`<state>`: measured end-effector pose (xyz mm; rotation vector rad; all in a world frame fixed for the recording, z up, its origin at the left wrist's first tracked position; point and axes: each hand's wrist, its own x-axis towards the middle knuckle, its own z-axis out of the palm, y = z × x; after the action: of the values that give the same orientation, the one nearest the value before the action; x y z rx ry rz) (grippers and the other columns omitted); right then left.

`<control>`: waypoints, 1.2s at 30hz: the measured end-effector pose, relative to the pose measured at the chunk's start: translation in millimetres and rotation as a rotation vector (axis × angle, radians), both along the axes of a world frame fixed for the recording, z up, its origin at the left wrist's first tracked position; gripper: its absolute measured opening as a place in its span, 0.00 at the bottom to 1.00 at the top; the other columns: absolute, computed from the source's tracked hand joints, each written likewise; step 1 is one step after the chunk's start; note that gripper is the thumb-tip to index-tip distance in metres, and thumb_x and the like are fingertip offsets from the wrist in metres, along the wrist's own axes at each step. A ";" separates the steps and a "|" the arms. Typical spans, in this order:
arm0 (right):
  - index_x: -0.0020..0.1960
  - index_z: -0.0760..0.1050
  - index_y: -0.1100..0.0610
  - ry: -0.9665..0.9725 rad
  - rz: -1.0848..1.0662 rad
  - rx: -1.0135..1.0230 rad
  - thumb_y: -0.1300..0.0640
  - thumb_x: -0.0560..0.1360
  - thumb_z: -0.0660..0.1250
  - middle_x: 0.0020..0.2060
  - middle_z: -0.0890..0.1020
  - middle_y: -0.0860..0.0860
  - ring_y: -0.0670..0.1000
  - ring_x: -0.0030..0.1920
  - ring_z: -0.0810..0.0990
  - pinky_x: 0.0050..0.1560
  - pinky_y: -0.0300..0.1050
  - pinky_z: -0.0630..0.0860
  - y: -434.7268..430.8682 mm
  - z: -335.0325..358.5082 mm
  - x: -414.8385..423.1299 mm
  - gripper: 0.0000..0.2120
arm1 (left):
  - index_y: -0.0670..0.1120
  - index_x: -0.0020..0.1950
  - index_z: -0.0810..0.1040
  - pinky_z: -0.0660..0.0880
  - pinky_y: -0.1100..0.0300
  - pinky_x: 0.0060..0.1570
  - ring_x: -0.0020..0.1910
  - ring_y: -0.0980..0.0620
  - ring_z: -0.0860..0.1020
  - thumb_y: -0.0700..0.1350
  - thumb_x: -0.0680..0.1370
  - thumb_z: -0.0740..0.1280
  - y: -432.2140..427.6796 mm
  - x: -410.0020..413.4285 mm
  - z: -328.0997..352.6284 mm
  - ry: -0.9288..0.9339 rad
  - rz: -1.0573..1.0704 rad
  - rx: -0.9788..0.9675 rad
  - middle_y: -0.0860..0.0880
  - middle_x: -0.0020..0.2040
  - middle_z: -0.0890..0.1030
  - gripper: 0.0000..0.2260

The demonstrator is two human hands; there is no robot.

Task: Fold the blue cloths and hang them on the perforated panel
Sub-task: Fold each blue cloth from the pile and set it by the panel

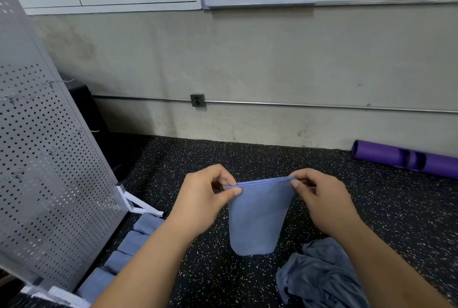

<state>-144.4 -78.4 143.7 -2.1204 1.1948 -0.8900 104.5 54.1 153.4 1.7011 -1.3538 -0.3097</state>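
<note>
Right of the perforated panel (49, 159), in front of the person, a folded blue cloth (257, 216) hangs by its top edge. The left hand (205, 198) pinches the corner nearer the panel between thumb and forefinger. The right hand (324, 198) pinches the far corner the same way. Several layers show along that edge, so this cloth looks folded and about ready to hang.

Nothing hangs on the panel. I make out six wire hooks (85, 131) on its face, all of them bare. Along the panel's foot lies a row of folded cloths (133, 240), four by my count, lying close in line. Further from the panel than the held cloth, a crumpled heap (322, 275) of greyer blue fabric lies on the speckled floor (198, 270). How many cloths are in it cannot be told.

By my judgement the folding is well advanced, with five cloths folded counting the one in hand, while the hanging has not begun. What remains is to fold the heap and then hang every cloth.

Far from the panel, against the wall, lies one purple roller (406, 159).
</note>
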 end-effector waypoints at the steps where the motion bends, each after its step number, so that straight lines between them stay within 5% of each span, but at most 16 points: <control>1: 0.51 0.81 0.40 -0.008 0.002 0.005 0.53 0.83 0.71 0.43 0.86 0.37 0.37 0.44 0.82 0.40 0.30 0.72 -0.3 -0.7 0.1 0.07 | 0.57 0.44 0.83 0.78 0.60 0.47 0.44 0.56 0.83 0.46 0.74 0.82 -0.1 0.1 0.4 0.011 -0.005 -0.001 0.58 0.42 0.84 0.10; 7: 0.51 0.83 0.42 -0.102 0.033 0.076 0.56 0.81 0.73 0.43 0.86 0.37 0.38 0.46 0.84 0.46 0.33 0.78 -1.9 -7.6 1.5 0.08 | 0.58 0.53 0.83 0.81 0.53 0.56 0.47 0.54 0.84 0.38 0.75 0.80 -1.5 0.3 -2.1 0.093 -0.049 0.007 0.56 0.46 0.86 0.16; 13: 0.51 0.86 0.47 -0.284 0.085 0.206 0.59 0.80 0.75 0.42 0.88 0.44 0.46 0.44 0.86 0.45 0.39 0.80 -3.1 -2.7 1.6 0.07 | 0.47 0.56 0.84 0.77 0.62 0.45 0.39 0.51 0.77 0.34 0.78 0.77 -2.8 -3.5 7.1 0.541 -0.092 -0.150 0.46 0.43 0.85 0.11; 18: 0.50 0.86 0.44 -0.228 0.056 0.154 0.58 0.79 0.75 0.41 0.88 0.41 0.45 0.45 0.86 0.48 0.43 0.81 -3.3 -5.6 4.4 0.08 | 0.51 0.53 0.85 0.79 0.58 0.46 0.40 0.53 0.79 0.36 0.78 0.77 -2.1 -3.9 4.2 0.368 -0.071 -0.103 0.48 0.43 0.86 0.10; 23: 0.50 0.86 0.46 -0.275 0.060 0.178 0.59 0.80 0.75 0.43 0.89 0.43 0.48 0.48 0.87 0.52 0.52 0.84 -6.7 -3.2 0.1 0.08 | 0.47 0.58 0.84 0.80 0.61 0.50 0.45 0.51 0.83 0.34 0.78 0.76 -0.7 -7.6 10.3 0.464 -0.126 -0.153 0.45 0.46 0.88 0.13; 28: 0.50 0.86 0.44 -0.275 0.051 0.148 0.58 0.80 0.75 0.41 0.88 0.40 0.43 0.42 0.85 0.46 0.41 0.78 -2.3 -0.3 0.6 0.09 | 0.52 0.58 0.84 0.77 0.61 0.53 0.48 0.51 0.85 0.36 0.78 0.77 -2.8 -10.3 8.0 0.325 -0.023 -0.156 0.50 0.44 0.88 0.14; 34: 0.49 0.85 0.41 -0.294 -0.017 0.085 0.56 0.79 0.75 0.40 0.86 0.39 0.42 0.37 0.80 0.46 0.45 0.80 -2.5 -0.6 3.6 0.09 | 0.54 0.55 0.85 0.76 0.67 0.51 0.45 0.56 0.84 0.37 0.78 0.77 -4.8 -13.1 7.7 0.288 0.035 -0.182 0.53 0.42 0.86 0.13; 36: 0.48 0.85 0.39 -0.284 -0.070 0.040 0.55 0.80 0.75 0.40 0.86 0.36 0.42 0.39 0.81 0.45 0.40 0.78 -1.2 1.8 3.5 0.09 | 0.53 0.54 0.85 0.76 0.67 0.50 0.45 0.56 0.84 0.37 0.78 0.77 -5.2 -13.3 7.8 0.279 0.060 -0.197 0.54 0.42 0.86 0.12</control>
<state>-140.8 -79.6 145.4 -1.8547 1.1335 -1.1449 91.2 48.9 161.2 1.4714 -1.0894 -0.3538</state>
